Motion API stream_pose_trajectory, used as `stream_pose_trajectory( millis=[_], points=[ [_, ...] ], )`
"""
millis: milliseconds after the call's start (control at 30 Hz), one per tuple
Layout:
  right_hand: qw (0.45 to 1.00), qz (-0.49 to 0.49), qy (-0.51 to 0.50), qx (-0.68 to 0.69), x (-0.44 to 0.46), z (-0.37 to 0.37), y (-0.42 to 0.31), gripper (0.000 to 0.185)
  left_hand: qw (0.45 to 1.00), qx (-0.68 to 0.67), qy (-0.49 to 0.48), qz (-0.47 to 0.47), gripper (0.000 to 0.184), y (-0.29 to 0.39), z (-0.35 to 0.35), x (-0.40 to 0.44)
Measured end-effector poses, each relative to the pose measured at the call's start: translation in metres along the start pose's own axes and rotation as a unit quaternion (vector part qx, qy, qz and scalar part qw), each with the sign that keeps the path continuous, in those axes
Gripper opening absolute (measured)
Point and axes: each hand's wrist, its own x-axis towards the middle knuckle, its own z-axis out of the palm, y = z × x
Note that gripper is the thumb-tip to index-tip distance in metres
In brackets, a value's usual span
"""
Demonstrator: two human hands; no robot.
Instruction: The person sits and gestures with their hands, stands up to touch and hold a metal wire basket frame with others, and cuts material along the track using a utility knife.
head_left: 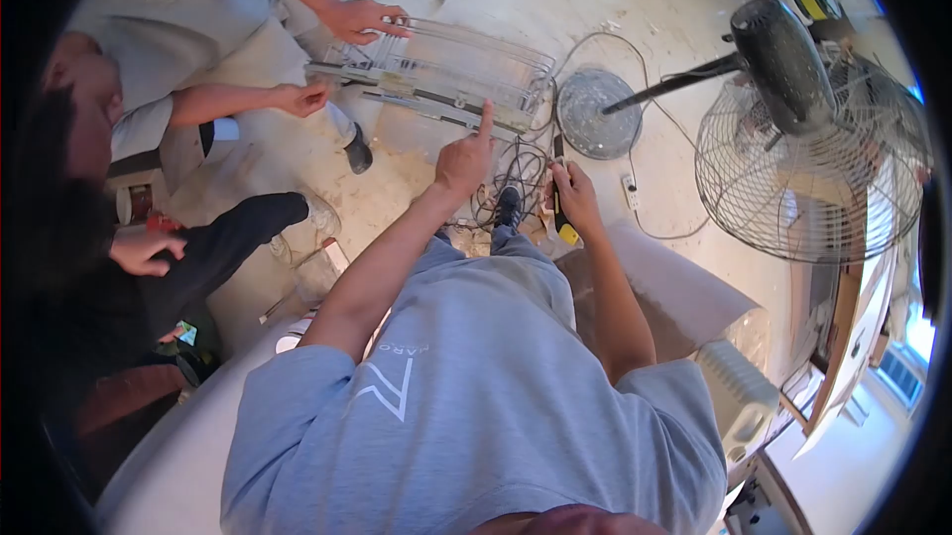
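My left hand (pixel 464 160) has its index finger stretched out over the near rail of a wire rack (pixel 476 64); the other fingers look curled, with nothing seen in them. Whether the fingertip touches the rail I cannot tell. My right hand (pixel 575 196) is closed around a black and yellow tool (pixel 567 216), which looks like a utility knife, held upright beside the tangled cables. At the rack's left end, a co-worker's hand (pixel 367 21) lies on its far edge, and that person's other hand (pixel 300 99) is near its rail.
A black standing fan (pixel 808 138) fills the right side, its round base (pixel 599 114) beyond my right hand. Tangled cables (pixel 516 178) and a power strip (pixel 631 191) lie on the floor. Another person's hand (pixel 147 251) is at the left. A plastic jug (pixel 739 401) stands lower right.
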Motion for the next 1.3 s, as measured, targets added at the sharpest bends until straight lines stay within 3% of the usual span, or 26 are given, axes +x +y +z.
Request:
stream_pose_trajectory(
  millis=[67,167,233,300,367,433,467,567,667,833,967,1067,1167,1300],
  points=[
    [1.0,0.012,0.002,0.014,0.003,0.0,0.006,0.024,1.0,-0.017,0.011,0.013,0.076,0.0,0.0,-0.003],
    [1.0,0.019,-0.023,0.006,0.007,-0.001,0.005,0.019,0.992,-0.016,0.029,0.119,0.061,-0.007,0.014,-0.017],
    [0.998,0.033,-0.051,0.021,0.006,0.0,-0.01,0.019,0.972,-0.106,0.077,0.194,0.043,-0.017,0.034,-0.028],
    [0.997,0.027,-0.073,0.017,0.01,-0.002,-0.005,0.02,0.967,-0.181,0.093,0.153,0.027,-0.022,0.047,-0.043],
    [0.998,0.004,-0.064,-0.027,0.02,-0.008,0.024,0.021,0.967,-0.245,0.074,-0.008,0.018,-0.023,0.048,-0.063],
    [0.996,-0.01,-0.062,-0.061,0.022,-0.008,0.033,0.022,0.959,-0.254,0.036,-0.119,0.019,-0.034,0.044,-0.074],
    [0.996,0.043,-0.069,-0.03,0.017,-0.012,0.037,0.022,0.95,-0.258,0.016,-0.173,0.02,-0.042,0.041,-0.08],
    [0.991,0.09,-0.085,-0.051,0.005,-0.017,0.043,0.023,0.9,-0.363,0.002,-0.24,0.022,-0.073,0.054,-0.093],
    [0.985,0.12,-0.116,-0.053,-0.002,-0.021,0.05,0.021,0.899,-0.356,0.0,-0.253,0.024,-0.098,0.074,-0.099],
    [0.975,0.166,-0.121,-0.081,-0.001,-0.031,0.08,0.022,0.9,-0.349,-0.029,-0.26,0.026,-0.084,0.054,-0.108],
    [0.958,0.144,-0.101,-0.226,0.001,-0.046,0.122,0.022,0.865,-0.449,-0.012,-0.223,0.026,-0.089,0.084,-0.107],
    [0.945,0.139,-0.092,-0.28,-0.002,-0.063,0.161,0.022,0.892,-0.4,-0.058,-0.203,0.024,-0.081,0.08,-0.107],
    [0.927,0.146,-0.12,-0.324,-0.01,-0.085,0.188,0.025,0.893,-0.366,-0.103,-0.242,0.022,-0.066,0.059,-0.11],
    [0.904,0.24,-0.121,-0.331,-0.039,-0.084,0.148,0.023,0.883,-0.402,-0.066,-0.235,0.023,-0.076,0.083,-0.121]
  ],
)
